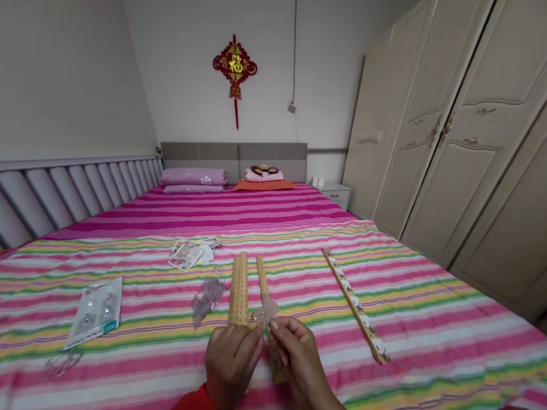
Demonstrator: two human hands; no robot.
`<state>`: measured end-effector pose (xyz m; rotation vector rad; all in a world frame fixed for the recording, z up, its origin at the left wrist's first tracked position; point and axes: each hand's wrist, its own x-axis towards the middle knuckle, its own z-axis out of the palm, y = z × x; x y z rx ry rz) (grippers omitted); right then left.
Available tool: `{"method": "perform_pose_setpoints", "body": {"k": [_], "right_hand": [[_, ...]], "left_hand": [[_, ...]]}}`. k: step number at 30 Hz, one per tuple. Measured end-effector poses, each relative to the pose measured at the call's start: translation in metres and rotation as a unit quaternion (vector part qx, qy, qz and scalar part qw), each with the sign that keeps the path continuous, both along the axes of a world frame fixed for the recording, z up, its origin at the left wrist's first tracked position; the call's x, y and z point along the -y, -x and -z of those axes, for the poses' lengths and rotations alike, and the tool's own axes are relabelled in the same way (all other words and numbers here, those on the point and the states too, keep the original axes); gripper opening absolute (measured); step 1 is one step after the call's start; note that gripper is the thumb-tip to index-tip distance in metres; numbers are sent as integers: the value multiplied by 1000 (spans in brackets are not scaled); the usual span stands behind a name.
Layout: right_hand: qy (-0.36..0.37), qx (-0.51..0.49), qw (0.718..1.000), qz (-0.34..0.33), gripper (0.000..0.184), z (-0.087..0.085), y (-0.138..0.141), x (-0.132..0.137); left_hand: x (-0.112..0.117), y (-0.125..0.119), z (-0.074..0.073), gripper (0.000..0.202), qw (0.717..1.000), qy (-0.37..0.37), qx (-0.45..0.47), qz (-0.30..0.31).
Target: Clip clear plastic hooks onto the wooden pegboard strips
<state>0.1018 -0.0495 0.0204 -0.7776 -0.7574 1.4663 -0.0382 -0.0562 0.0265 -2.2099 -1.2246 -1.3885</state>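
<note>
Pinching what looks like a translucent plastic piece by its near edge above a wooden strip on the striped bedspread, the left hand and right hand could let it slip, since only their fingertips hold it.

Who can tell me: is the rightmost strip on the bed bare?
No, white pieces sit in a row along the rightmost strip.

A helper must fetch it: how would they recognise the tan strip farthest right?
On the bed's striped cover, look right of the person's right hand. A narrow tan strip lies there at a slant. Unlike the other tan strips, it carries a row of white pieces along its length.
</note>
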Motion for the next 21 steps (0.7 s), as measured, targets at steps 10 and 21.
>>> {"method": "perform_pose_setpoints", "body": {"k": [10, 21], "right_hand": [[28, 4, 999, 34, 26, 3, -2, -6], [1, 113, 993, -25, 24, 2, -30, -45]], "left_hand": [[-3, -5, 17, 10, 990, 109, 67, 62], [-40, -9, -21, 25, 803, 384, 447, 87]]}}
